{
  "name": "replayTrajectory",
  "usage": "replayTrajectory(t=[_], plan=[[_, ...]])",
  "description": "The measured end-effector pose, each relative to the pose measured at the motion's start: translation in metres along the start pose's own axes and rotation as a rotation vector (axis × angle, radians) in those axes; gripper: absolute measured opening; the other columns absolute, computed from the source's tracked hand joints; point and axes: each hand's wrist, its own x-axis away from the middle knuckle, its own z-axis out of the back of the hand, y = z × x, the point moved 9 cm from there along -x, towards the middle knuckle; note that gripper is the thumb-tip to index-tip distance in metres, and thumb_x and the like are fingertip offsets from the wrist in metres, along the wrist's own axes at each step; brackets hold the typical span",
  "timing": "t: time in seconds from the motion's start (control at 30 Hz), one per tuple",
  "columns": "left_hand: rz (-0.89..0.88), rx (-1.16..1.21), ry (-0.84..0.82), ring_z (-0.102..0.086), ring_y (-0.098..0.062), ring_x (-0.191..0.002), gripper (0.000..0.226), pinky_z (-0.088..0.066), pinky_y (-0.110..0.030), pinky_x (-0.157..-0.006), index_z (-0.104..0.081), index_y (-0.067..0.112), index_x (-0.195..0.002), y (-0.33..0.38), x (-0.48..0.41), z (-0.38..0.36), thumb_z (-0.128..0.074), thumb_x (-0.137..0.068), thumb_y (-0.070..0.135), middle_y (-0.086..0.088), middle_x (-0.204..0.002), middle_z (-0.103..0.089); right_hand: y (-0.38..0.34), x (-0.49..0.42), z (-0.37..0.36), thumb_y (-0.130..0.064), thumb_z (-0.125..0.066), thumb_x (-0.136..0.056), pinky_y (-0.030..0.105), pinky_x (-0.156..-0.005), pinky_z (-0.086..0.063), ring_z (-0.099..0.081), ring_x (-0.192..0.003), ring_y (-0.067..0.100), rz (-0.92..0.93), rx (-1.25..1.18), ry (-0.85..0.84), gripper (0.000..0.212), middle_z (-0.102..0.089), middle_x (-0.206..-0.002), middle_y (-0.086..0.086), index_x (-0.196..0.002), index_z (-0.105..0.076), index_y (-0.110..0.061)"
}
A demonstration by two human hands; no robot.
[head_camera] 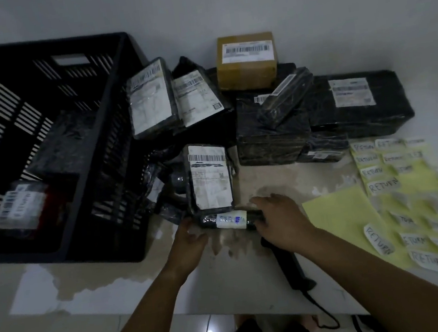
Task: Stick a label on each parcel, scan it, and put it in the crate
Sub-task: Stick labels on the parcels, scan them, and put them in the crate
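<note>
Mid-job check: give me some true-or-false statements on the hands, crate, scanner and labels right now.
1. The left hand and right hand hold the small black roll-shaped parcel with a white label. True.
2. The black slatted plastic crate is empty. False: a dark parcel marked RETURN lies inside.
3. The right hand grips the black handheld scanner. False: it lies unheld on the work surface.
4. The brown cardboard box carries a barcode label. True.
5. White RETURN stickers sit on yellow backing sheets. True.
</note>
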Motion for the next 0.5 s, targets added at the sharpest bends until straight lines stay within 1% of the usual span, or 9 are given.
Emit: replayTrajectory(t=[0.03,0.1,0.17,0.2,0.23,0.3,0.33,0.4,0.5], plan=[[-0.020,-0.014,-0.030,-0.058,-0.020,-0.103,0.031,-0.045,-0.024,-0.074,-0.050,0.034,-0.108,0.003,-0.004,-0.003,-0.057,-0.097,0.005,0.012,-0.104,-0.058,0.002,-0.011,-0.011,-0.032,-0.053,-0.094,0.044,-0.118,-0.019,-0.033,-0.140,0.033,-0.038,0.082,-0.047,0.057,-0.050,-0.145,0.006,-0.147,-0.038,-0.021],[-0.041,0.001,-0.082,-0.059,-0.015,-0.095,0.032,-0.045,-0.020,-0.071,-0.048,0.038,-0.109,0.006,-0.009,-0.009,-0.058,-0.096,0.011,0.010,-0.104,-0.059,0.006,-0.028,-0.030,-0.035,-0.057,-0.092,0.054,-0.119,0.002,-0.016,-0.148,0.037,-0.078,0.211,-0.114,0.063,-0.047,-0.147,0.008,-0.149,-0.035,-0.019],[-0.065,-0.004,-0.111,-0.058,-0.001,-0.096,0.039,-0.046,-0.016,-0.075,-0.044,0.037,-0.119,0.006,-0.012,-0.013,-0.055,-0.099,0.005,0.017,-0.109,-0.058,0.010,-0.037,-0.044,-0.033,-0.065,-0.087,0.059,-0.116,0.011,-0.015,-0.148,0.039,-0.084,0.299,-0.137,0.066,-0.053,-0.141,0.008,-0.145,-0.039,-0.019],[-0.071,-0.033,-0.129,-0.057,0.003,-0.100,0.040,-0.046,-0.013,-0.078,-0.044,0.036,-0.122,0.006,-0.012,-0.014,-0.054,-0.100,0.004,0.019,-0.112,-0.058,0.012,-0.039,-0.049,-0.031,-0.068,-0.084,0.059,-0.116,0.011,-0.020,-0.146,0.038,-0.077,0.320,-0.138,0.064,-0.056,-0.136,0.008,-0.142,-0.043,-0.020],[-0.071,-0.055,-0.149,-0.059,0.001,-0.105,0.040,-0.048,-0.013,-0.082,-0.046,0.035,-0.125,0.003,-0.013,-0.016,-0.056,-0.100,0.004,0.017,-0.116,-0.060,0.013,-0.040,-0.052,-0.029,-0.071,-0.081,0.059,-0.116,0.009,-0.028,-0.142,0.036,-0.061,0.337,-0.126,0.060,-0.059,-0.130,0.007,-0.135,-0.049,-0.020],[-0.058,-0.076,-0.178,-0.064,-0.012,-0.116,0.038,-0.052,-0.022,-0.091,-0.054,0.025,-0.133,-0.006,-0.016,-0.016,-0.061,-0.099,0.009,0.005,-0.124,-0.066,0.012,-0.039,-0.052,-0.027,-0.074,-0.076,0.058,-0.118,0.001,-0.041,-0.129,0.032,-0.010,0.348,-0.084,0.051,-0.062,-0.120,0.004,-0.124,-0.057,-0.022],[-0.024,-0.080,-0.179,-0.064,-0.016,-0.118,0.039,-0.053,-0.027,-0.093,-0.055,0.022,-0.137,-0.013,-0.017,-0.014,-0.063,-0.099,0.014,0.001,-0.127,-0.067,0.010,-0.037,-0.051,-0.026,-0.075,-0.076,0.056,-0.118,-0.003,-0.043,-0.125,0.032,0.024,0.335,-0.066,0.050,-0.061,-0.119,0.004,-0.123,-0.059,-0.024],[0.062,-0.058,-0.175,-0.065,-0.016,-0.114,0.038,-0.053,-0.028,-0.089,-0.055,0.022,-0.136,-0.025,-0.015,-0.007,-0.066,-0.099,0.022,0.000,-0.127,-0.067,0.008,-0.035,-0.049,-0.028,-0.075,-0.078,0.052,-0.115,-0.012,-0.046,-0.121,0.032,0.087,0.281,-0.035,0.049,-0.061,-0.120,0.004,-0.125,-0.061,-0.025],[0.095,0.038,-0.194,-0.064,-0.012,-0.111,0.030,-0.053,-0.023,-0.079,-0.057,0.027,-0.127,-0.032,-0.005,0.000,-0.066,-0.099,0.023,0.004,-0.126,-0.065,0.003,-0.030,-0.043,-0.034,-0.074,-0.077,0.045,-0.103,-0.024,-0.050,-0.114,0.032,0.183,0.201,0.045,0.045,-0.064,-0.114,0.004,-0.120,-0.066,-0.024]])
